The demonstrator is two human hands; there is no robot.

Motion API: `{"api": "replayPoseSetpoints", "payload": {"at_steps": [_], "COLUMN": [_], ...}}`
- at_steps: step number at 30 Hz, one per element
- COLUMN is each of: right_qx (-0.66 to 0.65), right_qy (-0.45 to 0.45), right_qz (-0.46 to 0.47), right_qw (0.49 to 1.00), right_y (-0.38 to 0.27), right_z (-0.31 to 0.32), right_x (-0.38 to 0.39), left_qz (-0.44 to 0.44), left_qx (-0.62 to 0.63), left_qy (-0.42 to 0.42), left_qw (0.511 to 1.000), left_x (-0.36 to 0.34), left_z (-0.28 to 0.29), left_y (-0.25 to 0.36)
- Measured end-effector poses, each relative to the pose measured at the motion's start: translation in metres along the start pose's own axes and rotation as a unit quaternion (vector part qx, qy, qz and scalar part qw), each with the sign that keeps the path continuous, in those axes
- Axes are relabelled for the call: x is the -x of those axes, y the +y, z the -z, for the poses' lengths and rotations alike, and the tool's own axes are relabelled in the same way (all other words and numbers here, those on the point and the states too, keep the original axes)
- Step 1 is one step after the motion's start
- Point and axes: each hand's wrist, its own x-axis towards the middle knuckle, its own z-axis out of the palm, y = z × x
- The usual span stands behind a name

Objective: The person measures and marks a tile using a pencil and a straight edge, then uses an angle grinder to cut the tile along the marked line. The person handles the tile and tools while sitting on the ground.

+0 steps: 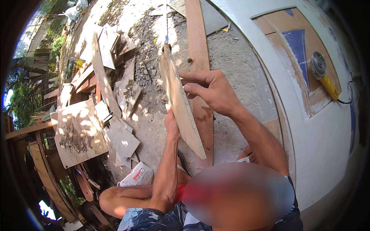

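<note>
In front of me a flat, pale wooden board (176, 92) is held up, tilted nearly edge-on, with dark stains and a ragged far end. My left hand (172, 123) is closed on its left side, below the middle; some of those fingers are hidden behind the wood. At the board's right edge is my right hand (212, 90), thumb and forefinger apart, the fingertips at or very close to the edge. Beneath the board a long reddish-brown plank (200, 50) lies on the ground, with a small dark lump (190, 60) by its side.
To the right, a yellow angle grinder (327, 81) with a cord rests on a large white panel (320, 142). Broken board pieces (123, 140) and a stained square board (79, 134) lie left, near gravel (146, 50). A white printed bag (137, 175) is beside my leg.
</note>
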Motion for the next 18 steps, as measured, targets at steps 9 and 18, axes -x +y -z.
{"api": "replayPoseSetpoints", "payload": {"at_steps": [9,18], "right_qx": [-0.006,-0.004], "right_qy": [-0.006,0.021], "right_qz": [-0.018,-0.024], "right_qw": [1.000,0.999], "right_y": [0.013,0.027], "right_z": [0.019,0.025], "right_x": [0.001,-0.003], "left_qz": [0.016,0.017], "left_qx": [-0.018,-0.058], "left_qy": [0.019,0.050], "left_qw": [1.000,0.997], "left_x": [-0.008,-0.013], "left_z": [0.012,0.008], "left_y": [-0.026,-0.029]}}
